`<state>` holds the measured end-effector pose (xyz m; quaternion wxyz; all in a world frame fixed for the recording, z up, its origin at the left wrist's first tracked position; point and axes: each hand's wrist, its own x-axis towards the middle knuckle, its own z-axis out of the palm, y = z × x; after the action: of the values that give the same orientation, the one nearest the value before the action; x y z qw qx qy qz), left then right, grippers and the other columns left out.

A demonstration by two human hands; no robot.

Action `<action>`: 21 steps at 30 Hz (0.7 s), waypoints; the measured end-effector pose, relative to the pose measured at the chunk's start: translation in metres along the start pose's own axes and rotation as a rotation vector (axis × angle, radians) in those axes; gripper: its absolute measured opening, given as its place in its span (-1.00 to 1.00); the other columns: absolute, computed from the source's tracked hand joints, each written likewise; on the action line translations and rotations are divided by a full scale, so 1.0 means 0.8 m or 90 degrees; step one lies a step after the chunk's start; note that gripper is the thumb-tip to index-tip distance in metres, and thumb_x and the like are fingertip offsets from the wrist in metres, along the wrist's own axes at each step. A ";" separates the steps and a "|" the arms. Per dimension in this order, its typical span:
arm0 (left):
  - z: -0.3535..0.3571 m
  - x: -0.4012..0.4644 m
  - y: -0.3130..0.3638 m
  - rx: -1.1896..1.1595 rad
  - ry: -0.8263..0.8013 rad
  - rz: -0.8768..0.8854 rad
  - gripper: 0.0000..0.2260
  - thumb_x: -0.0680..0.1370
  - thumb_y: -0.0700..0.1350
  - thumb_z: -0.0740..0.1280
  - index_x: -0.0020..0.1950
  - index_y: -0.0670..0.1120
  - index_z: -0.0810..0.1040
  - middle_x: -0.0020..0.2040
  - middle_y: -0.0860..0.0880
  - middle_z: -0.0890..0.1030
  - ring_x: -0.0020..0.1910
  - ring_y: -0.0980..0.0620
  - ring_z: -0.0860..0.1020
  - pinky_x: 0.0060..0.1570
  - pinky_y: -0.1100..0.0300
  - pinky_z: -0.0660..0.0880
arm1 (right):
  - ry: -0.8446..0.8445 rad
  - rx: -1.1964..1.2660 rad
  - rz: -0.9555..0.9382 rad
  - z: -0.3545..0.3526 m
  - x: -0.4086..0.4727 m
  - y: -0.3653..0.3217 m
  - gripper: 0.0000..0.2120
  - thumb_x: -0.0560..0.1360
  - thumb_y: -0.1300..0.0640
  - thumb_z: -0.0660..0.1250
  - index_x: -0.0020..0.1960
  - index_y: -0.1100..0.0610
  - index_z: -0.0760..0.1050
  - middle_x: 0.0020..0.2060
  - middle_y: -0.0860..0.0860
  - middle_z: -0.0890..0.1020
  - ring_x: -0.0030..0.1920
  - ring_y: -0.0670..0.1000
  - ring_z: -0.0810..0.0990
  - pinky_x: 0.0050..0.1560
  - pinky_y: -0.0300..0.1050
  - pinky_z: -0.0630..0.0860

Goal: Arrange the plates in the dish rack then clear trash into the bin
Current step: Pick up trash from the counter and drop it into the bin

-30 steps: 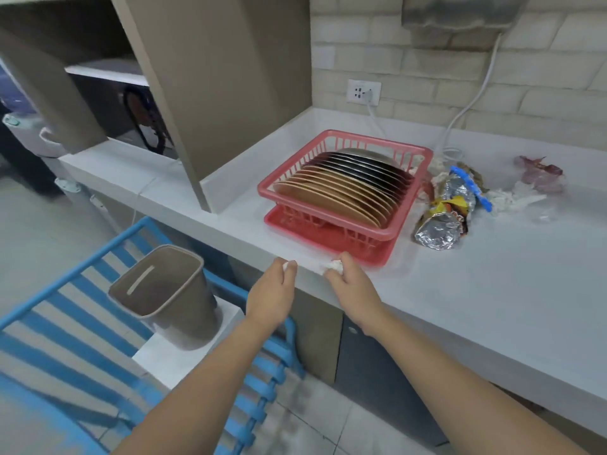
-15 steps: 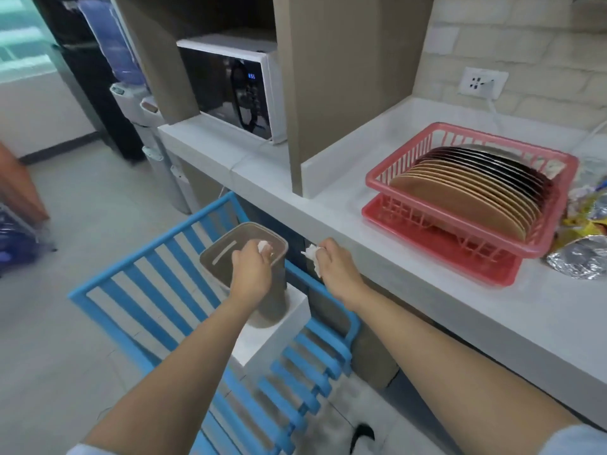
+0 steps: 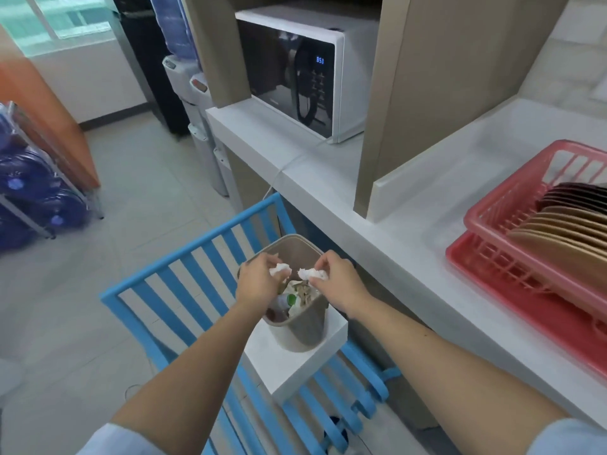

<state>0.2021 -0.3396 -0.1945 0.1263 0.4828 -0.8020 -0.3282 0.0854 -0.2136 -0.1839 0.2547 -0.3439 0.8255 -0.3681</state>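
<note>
Bin point(image 3: 297, 326): beige, on white block point(image 3: 295, 362) atop blue chair point(image 3: 184, 274), trash inside. Left hand point(image 3: 258, 284) pinches tissue wad point(image 3: 280, 269) over bin; right hand point(image 3: 338, 284) pinches second wad point(image 3: 312, 274) over bin. Plates point(image 3: 565, 231) upright in red rack point(image 3: 512, 205), right of bin.

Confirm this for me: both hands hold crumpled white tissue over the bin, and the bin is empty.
Not empty. The head view shows the bin already holding trash. The left hand and right hand do each hold crumpled white tissue over it.
</note>
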 end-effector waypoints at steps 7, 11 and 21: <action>0.016 0.048 -0.020 0.101 -0.128 -0.060 -0.70 0.60 0.04 0.31 0.30 -0.03 0.53 0.19 -0.02 0.62 0.07 0.03 0.56 0.12 0.13 0.47 | -0.087 -0.112 0.011 0.010 0.053 0.000 -0.81 0.48 0.10 0.37 -0.11 -0.05 0.34 -0.13 -0.05 0.49 -0.17 -0.02 0.53 -0.21 -0.13 0.51; 0.019 0.071 -0.022 0.066 -0.133 -0.081 -0.65 0.63 0.06 0.24 0.37 -0.03 0.50 0.24 -0.03 0.61 0.15 0.00 0.57 0.13 0.14 0.44 | -0.085 -0.154 0.006 0.018 0.078 -0.002 -0.81 0.49 0.08 0.38 -0.12 -0.04 0.35 -0.13 -0.04 0.51 -0.18 -0.03 0.54 -0.19 -0.12 0.54; 0.018 0.064 -0.035 0.049 -0.078 -0.103 -0.79 0.65 0.07 0.11 0.08 0.05 0.50 -0.09 0.05 0.62 -0.13 0.01 0.60 -0.12 0.11 0.51 | -0.178 -0.210 -0.006 0.044 0.083 0.011 -0.81 0.54 0.00 0.29 0.11 -0.01 0.57 0.05 -0.04 0.63 0.00 -0.01 0.59 0.03 -0.06 0.55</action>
<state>0.1884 -0.3863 -0.2290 0.0311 0.5297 -0.7785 -0.3352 0.0636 -0.2745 -0.2229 0.3054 -0.4322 0.8297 -0.1778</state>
